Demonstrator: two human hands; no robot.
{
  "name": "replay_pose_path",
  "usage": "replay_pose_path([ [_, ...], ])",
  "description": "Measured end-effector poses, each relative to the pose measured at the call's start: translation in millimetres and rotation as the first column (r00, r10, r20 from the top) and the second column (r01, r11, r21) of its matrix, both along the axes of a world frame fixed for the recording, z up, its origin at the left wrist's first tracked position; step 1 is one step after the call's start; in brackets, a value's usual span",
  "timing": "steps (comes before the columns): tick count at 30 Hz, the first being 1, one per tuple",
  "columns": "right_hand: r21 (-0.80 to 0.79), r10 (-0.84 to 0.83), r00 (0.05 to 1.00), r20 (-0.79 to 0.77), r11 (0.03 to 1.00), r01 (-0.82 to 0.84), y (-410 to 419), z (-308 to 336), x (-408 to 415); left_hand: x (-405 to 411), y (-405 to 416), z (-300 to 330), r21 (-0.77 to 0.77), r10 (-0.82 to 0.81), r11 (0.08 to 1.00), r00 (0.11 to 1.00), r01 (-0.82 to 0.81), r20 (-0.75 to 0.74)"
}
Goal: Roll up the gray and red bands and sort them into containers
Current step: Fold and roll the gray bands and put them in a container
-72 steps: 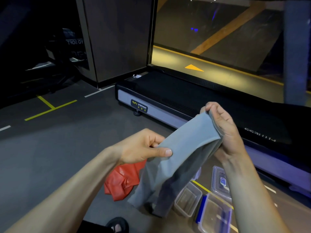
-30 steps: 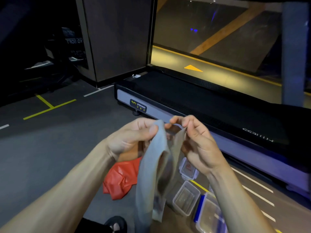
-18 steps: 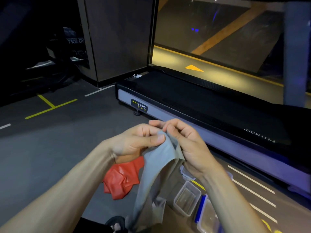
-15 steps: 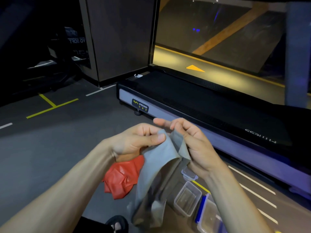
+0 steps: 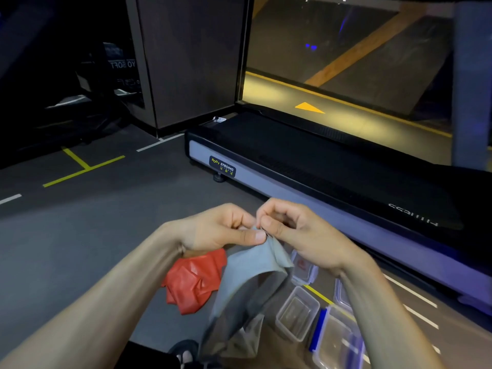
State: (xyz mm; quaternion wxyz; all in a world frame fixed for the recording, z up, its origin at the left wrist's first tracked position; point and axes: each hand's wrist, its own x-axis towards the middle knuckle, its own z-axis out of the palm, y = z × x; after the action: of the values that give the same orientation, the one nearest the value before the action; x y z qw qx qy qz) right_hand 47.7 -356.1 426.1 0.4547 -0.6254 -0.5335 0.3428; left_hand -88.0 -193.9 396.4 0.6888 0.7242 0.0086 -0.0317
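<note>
**Gray band pinched at its top edge, roll not yet formed**

Gray, thin, stretchy band (image 5: 255,283) is pinched at its upper edge by both hands held close together: the left hand (image 5: 218,230) presses it between thumb and forefinger, and the right hand (image 5: 300,233) nips the same edge with curled fingertips. The rest of the band hangs loose and creased toward the floor. A tight roll could be lost if the slack twists or slips out of the pinch, since only the top edge is held. The crumpled red band (image 5: 194,280) is left lying on the dark floor (image 5: 80,249), below the left hand, untouched. Beside it, to the right, a small clear plastic tub (image 5: 298,312) stands open and appears empty. A larger clear tub with a blue clip (image 5: 338,342) is seen near it, its contents not discernible. A lid with a red label (image 5: 303,267) lies behind the band.
</note>
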Motion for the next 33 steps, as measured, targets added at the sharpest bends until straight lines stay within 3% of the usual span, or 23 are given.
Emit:
replay_pose_path([
  [3, -0.019, 0.030, 0.994, 0.106, 0.999, -0.028, -1.6, 2.6, 7.2, 1.2, -2.3, 1.6, 0.047, -0.014, 0.999, 1.000, 0.014, -0.007],
  [7, 0.032, 0.012, 0.997, 0.071, 0.999, -0.015, -6.5, 4.9, 15.9, 1.3, 1.6, -2.3, 0.063, 0.005, 0.998, 1.000, -0.005, -0.007],
  [10, 0.177, -0.083, 0.988, -0.130, 0.979, 0.105, -8.7, 7.4, 22.5, 1.9, 5.4, -9.5, 0.150, 0.001, 0.989, 0.999, 0.005, -0.043],
  [13, 0.237, -0.137, 0.905, -0.402, 0.939, 0.248, -12.1, 12.5, 28.9, 1.0, 4.8, -11.8, 0.171, 0.038, 0.985, 0.999, -0.032, -0.032],
  [16, 0.248, -0.140, 0.857, -0.496, 0.923, 0.294, -14.3, 12.7, 31.9, 3.5, 4.6, -12.0, 0.137, 0.079, 0.988, 0.997, -0.076, -0.011],
  [33, 0.228, -0.242, 0.802, -0.546, 0.879, 0.420, -14.5, 14.2, 30.6, 6.3, 0.1, -10.2, 0.123, 0.120, 0.985, 0.992, -0.125, 0.051],
])
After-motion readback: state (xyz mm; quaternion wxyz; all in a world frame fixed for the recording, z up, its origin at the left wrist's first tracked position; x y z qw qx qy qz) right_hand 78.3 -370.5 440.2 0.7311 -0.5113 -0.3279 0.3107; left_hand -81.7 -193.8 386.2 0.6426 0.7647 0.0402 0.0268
